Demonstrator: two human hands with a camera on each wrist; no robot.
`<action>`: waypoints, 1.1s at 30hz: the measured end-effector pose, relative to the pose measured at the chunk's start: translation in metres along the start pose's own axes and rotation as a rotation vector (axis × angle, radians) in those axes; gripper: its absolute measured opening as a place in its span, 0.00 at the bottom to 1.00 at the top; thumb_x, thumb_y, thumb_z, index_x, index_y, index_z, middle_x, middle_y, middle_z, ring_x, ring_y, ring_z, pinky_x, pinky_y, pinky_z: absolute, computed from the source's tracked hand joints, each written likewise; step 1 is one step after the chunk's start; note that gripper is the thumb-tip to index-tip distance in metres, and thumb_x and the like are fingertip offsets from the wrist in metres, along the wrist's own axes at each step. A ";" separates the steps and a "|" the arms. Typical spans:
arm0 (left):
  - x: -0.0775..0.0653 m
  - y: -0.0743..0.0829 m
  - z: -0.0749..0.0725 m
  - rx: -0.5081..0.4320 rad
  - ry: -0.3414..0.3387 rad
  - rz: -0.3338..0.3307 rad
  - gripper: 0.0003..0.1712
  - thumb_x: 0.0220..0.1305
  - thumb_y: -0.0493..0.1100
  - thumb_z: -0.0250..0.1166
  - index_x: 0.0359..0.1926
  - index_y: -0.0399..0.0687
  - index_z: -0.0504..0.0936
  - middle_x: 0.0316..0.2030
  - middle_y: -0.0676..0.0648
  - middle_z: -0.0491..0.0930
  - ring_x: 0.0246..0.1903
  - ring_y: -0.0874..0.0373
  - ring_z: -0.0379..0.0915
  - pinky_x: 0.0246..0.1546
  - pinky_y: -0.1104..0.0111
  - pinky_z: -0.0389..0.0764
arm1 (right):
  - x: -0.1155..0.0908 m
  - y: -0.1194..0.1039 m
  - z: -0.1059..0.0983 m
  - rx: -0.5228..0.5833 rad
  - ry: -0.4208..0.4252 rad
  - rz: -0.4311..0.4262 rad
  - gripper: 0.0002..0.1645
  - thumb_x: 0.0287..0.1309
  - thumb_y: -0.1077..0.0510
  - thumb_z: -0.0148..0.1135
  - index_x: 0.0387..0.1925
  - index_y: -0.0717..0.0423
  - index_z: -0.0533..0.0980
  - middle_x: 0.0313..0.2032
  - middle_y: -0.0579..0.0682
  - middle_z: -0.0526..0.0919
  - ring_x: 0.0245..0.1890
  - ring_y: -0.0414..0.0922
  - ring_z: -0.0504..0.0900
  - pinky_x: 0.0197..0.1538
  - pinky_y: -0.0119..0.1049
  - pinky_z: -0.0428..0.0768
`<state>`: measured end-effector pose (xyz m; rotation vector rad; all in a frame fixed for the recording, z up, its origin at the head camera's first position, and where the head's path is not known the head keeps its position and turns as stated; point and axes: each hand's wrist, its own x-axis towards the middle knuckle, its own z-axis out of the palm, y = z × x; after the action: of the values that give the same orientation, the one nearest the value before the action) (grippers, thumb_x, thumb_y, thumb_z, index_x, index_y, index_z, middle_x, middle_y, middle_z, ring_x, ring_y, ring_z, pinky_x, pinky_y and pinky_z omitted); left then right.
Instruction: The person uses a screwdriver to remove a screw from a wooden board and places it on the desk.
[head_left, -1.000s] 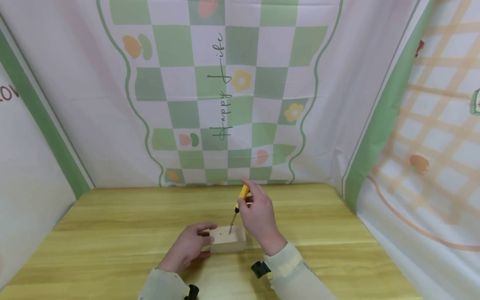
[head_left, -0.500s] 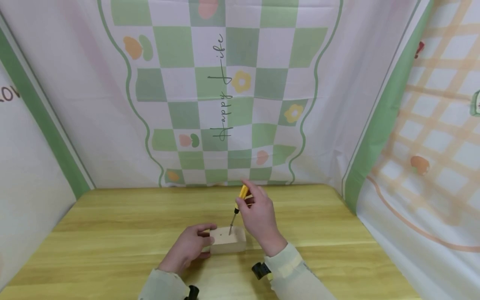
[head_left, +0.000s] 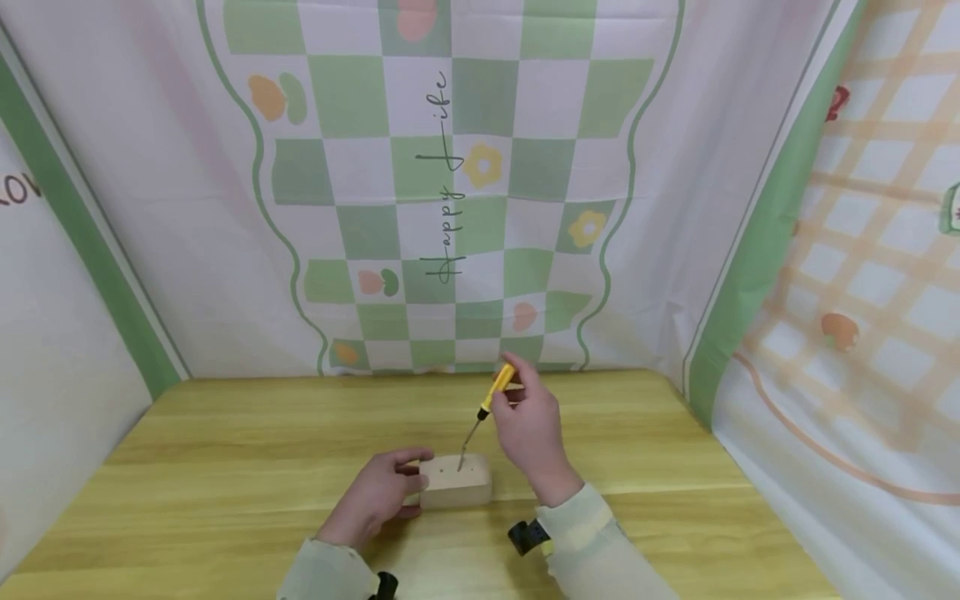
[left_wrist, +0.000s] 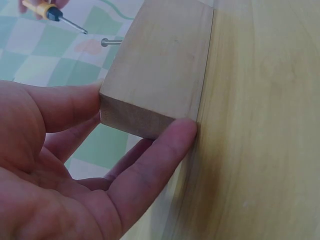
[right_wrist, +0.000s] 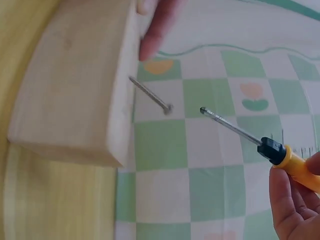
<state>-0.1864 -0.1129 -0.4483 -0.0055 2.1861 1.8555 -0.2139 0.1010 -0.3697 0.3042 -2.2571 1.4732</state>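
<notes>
A pale wooden block point(head_left: 453, 493) lies on the table, its left end gripped between the thumb and fingers of my left hand point(head_left: 375, 493). Small dark holes show on its top face in the head view. From that face a metal screw point(right_wrist: 150, 95) sticks out, most of its shank exposed and leaning somewhat in the right wrist view. My right hand point(head_left: 531, 437) holds a yellow-handled screwdriver point(head_left: 497, 390) above the block. In both wrist views the screwdriver's tip stands apart from the screw head, with a small gap between them.
The wood-grain table point(head_left: 247, 467) spreads around the block on all sides. Behind it hangs a curtain point(head_left: 480, 225) with green checks, and a side curtain point(head_left: 847, 275) with an orange grid hangs at the right. Black wrist cameras sit at both sleeves.
My right hand has shifted right, drawing the screwdriver away from the screw and tilting it more. The left hand and the block stay in place.
</notes>
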 end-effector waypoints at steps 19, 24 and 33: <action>0.001 -0.001 0.000 -0.014 0.001 -0.018 0.25 0.67 0.32 0.63 0.65 0.41 0.76 0.60 0.34 0.69 0.49 0.45 0.75 0.37 0.57 0.85 | 0.027 0.107 -0.126 0.310 -0.334 0.557 0.36 0.65 0.66 0.60 0.71 0.63 0.60 0.38 0.56 0.80 0.34 0.49 0.83 0.40 0.43 0.85; 0.001 0.000 0.001 -0.020 -0.005 -0.020 0.25 0.67 0.32 0.63 0.65 0.40 0.75 0.59 0.34 0.70 0.49 0.45 0.75 0.37 0.56 0.85 | 0.012 0.136 -0.132 0.198 -0.411 0.643 0.35 0.61 0.67 0.64 0.68 0.65 0.65 0.33 0.57 0.79 0.30 0.49 0.81 0.37 0.47 0.85; 0.000 0.001 0.000 -0.029 -0.007 -0.036 0.25 0.67 0.32 0.63 0.65 0.40 0.75 0.60 0.34 0.70 0.51 0.44 0.74 0.38 0.56 0.85 | -0.004 0.147 -0.125 0.155 -0.452 0.706 0.35 0.55 0.68 0.68 0.65 0.62 0.69 0.33 0.59 0.81 0.28 0.50 0.82 0.30 0.43 0.84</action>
<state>-0.1862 -0.1124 -0.4470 -0.0433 2.1402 1.8643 -0.2408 0.2757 -0.4486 -0.1635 -2.7822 2.1036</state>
